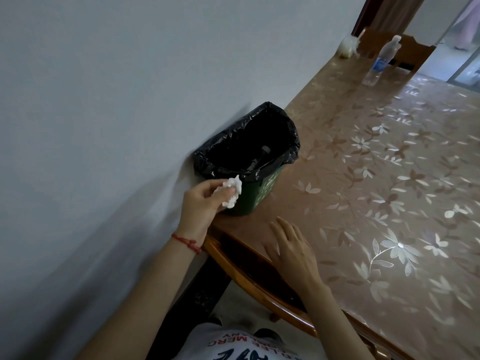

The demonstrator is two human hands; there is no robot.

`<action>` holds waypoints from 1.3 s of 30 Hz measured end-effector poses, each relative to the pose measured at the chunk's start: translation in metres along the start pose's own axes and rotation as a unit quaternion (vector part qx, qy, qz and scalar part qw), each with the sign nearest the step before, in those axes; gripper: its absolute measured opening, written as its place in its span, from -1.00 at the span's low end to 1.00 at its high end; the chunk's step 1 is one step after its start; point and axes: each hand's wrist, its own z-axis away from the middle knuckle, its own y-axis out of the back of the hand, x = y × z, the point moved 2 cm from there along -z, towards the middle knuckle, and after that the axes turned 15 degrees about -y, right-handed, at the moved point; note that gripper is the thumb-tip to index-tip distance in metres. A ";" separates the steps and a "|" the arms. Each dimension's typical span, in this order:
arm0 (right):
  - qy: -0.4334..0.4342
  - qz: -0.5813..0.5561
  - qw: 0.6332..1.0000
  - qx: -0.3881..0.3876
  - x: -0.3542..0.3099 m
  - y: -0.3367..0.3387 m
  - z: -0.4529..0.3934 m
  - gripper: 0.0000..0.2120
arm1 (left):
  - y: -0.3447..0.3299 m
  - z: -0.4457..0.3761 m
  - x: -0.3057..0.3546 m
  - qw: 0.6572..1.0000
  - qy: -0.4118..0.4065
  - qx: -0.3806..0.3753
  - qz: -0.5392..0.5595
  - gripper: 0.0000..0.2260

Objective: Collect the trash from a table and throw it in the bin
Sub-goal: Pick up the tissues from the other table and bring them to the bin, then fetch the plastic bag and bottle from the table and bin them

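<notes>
One crumpled white tissue [232, 191] was pinched between the curled fingers of the left hand [201, 203], held just in front of the near rim of the green bin [255, 196] lined with a black bag [207, 162]. Right of that grip, the right hand [291, 252] was rested flat, fingers straight, on the flowered table [376, 178]. Far beyond the grip, a plastic bottle [379, 62] and a pale wad [348, 46] were seen on the table.

Glossy flower-patterned table cover [376, 178] over a varnished wooden rim; crinkled, shiny black plastic liner [207, 162] in the bin at centre — clear plastic bottle [379, 62] upper right — crumpled white tissue [232, 190].
</notes>
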 end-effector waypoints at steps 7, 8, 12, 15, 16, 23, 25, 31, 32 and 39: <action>-0.007 -0.010 1.000 -0.007 0.001 -0.001 0.001 -0.53 | -0.026 -0.057 0.042 0.986 -0.143 -0.004 -0.081 -0.96; -0.008 -0.012 1.000 -0.006 0.001 0.000 0.001 -0.53 | -0.028 -0.067 0.042 0.987 -0.137 -0.007 -0.083 -0.96; -0.013 -0.021 1.000 -0.003 0.003 0.000 0.002 -0.52 | -0.035 -0.090 0.037 0.986 -0.115 -0.017 -0.119 -0.76; -0.020 -0.029 0.999 -0.001 0.008 -0.002 0.003 -0.51 | -0.034 -0.079 0.038 0.976 -0.131 0.005 -0.171 -0.70; -0.022 -0.031 0.999 0.000 0.009 -0.002 0.003 -0.51 | -0.033 -0.070 0.037 0.975 -0.140 0.000 -0.175 -0.70; -0.031 -0.040 0.999 0.009 0.016 -0.003 0.005 -0.50 | -0.011 -0.001 -0.002 0.972 -0.138 -0.061 -0.182 -0.71; -0.032 -0.037 0.999 0.010 0.019 -0.004 0.007 -0.53 | -0.006 0.015 -0.022 0.957 -0.140 -0.099 -0.235 -0.69; -0.057 -0.017 0.998 0.020 0.026 -0.007 0.016 -0.62 | -0.004 0.036 -0.060 0.802 -0.186 -0.285 -0.492 -0.22; -0.062 -0.014 0.998 0.023 0.027 -0.006 0.019 -0.62 | -0.003 0.037 -0.064 0.781 -0.188 -0.301 -0.514 -0.18; -0.122 -0.016 0.992 0.034 0.038 -0.004 0.039 -0.50 | -0.006 0.033 -0.075 0.726 -0.223 -0.355 -0.545 -0.33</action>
